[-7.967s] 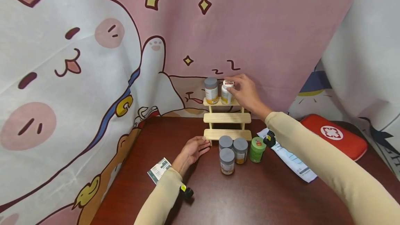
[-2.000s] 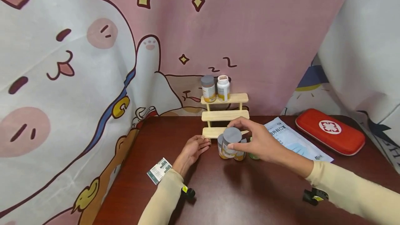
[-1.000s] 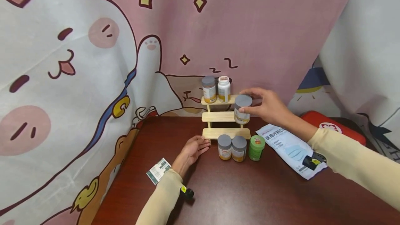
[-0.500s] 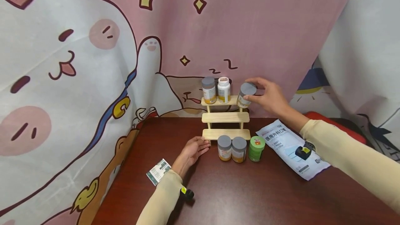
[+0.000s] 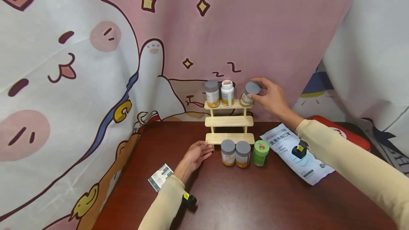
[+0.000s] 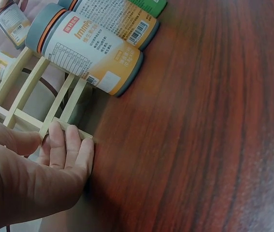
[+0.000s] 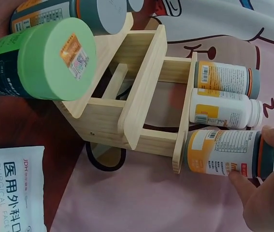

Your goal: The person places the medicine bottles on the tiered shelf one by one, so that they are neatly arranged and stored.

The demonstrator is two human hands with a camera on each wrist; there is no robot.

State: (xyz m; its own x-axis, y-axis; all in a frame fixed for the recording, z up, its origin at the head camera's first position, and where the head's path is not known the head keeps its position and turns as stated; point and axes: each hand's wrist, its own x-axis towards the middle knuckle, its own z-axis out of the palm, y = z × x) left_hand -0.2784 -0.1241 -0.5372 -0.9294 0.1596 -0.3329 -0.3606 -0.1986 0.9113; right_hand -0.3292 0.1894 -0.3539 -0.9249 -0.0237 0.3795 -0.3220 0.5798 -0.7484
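A wooden three-step rack stands on the table. My right hand pinches a grey-lidded supplement bottle by its lid between thumb and fingers. In the right wrist view, the base of that supplement bottle is right at the top step's right end; in the head view it leans slightly. To its left, a white bottle and another grey-lidded bottle stand upright on the same step. My left hand holds the rack's lower left corner, thumb on one side and fingers on the other.
Two grey-lidded bottles and a green jar stand in front of the bottom step. A face mask packet and a red case lie on the right. A printed card lies left, and a patterned cloth hangs behind.
My right hand let go of the white bottle on the top step, then lifted a grey-lidded bottle from the front group up to the top step's right end. The left hand stays at the rack's corner.
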